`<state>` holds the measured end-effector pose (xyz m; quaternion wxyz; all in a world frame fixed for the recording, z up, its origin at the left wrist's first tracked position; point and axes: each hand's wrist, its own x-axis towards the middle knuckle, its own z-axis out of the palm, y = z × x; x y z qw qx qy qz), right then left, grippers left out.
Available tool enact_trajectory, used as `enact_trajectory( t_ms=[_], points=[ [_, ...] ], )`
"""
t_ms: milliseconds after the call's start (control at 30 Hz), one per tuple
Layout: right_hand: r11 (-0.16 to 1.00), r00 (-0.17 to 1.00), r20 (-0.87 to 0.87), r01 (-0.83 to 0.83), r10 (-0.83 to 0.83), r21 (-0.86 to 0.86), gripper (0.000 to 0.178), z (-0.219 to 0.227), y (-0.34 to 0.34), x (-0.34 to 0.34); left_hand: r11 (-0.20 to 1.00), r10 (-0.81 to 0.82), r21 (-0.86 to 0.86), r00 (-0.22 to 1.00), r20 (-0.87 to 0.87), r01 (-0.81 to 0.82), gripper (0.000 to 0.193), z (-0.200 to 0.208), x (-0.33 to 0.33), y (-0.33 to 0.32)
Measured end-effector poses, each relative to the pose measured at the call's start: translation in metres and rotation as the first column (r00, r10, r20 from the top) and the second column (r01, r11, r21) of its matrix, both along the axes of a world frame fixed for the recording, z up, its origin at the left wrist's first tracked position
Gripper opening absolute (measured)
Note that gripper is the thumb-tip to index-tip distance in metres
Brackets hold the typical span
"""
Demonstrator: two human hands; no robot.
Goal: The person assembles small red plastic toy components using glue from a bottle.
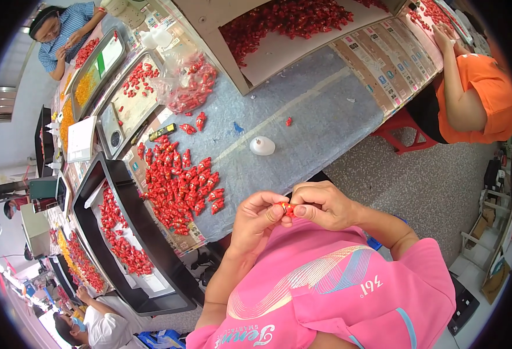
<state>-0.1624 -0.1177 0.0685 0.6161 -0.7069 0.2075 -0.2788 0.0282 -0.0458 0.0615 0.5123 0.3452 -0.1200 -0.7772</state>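
My left hand (256, 220) and my right hand (326, 205) meet in front of my pink shirt. Both pinch one small red figure-like plastic piece (287, 208) between thumbs and fingertips, one hand on each side. The fingers partly cover it, so its exact shape is hidden. A heap of similar red pieces (177, 180) lies on the blue-grey table top (302, 116), left of my hands. Beyond my hands stands a small white squeeze bottle (262, 146). A tiny red part (289, 121) rests farther off to its right.
At the left, a black tray (145, 302) holds more red pieces on white sheets. A clear bag of red pieces (189, 87) lies behind the heap. At the back stands a box-like shelf (206, 26) with many red parts. Co-workers sit left and right; a red stool (404, 125) is under the table.
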Motion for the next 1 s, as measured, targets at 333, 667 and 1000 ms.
enact_trajectory(
  t_ms=[333, 667, 1000],
  points=[
    [0.994, 0.994, 0.028, -0.109, 0.109, 0.001, 0.016, -0.006, -0.005, -0.004, 0.984, -0.067, 0.135, 0.942, -0.328, 0.117, 0.017, -0.02, 0.001, 0.006],
    [0.993, 0.995, -0.034, -0.096, 0.094, -0.07, 0.016, 0.0, -0.004, -0.007, 0.999, -0.029, 0.041, 0.987, -0.159, 0.036, 0.017, -0.012, -0.006, 0.01],
    [0.989, 0.99, -0.14, -0.044, 0.024, -0.139, 0.014, 0.015, -0.001, -0.01, 0.958, 0.155, -0.286, 0.855, 0.495, -0.009, 0.02, 0.004, -0.014, 0.018]
  ],
)
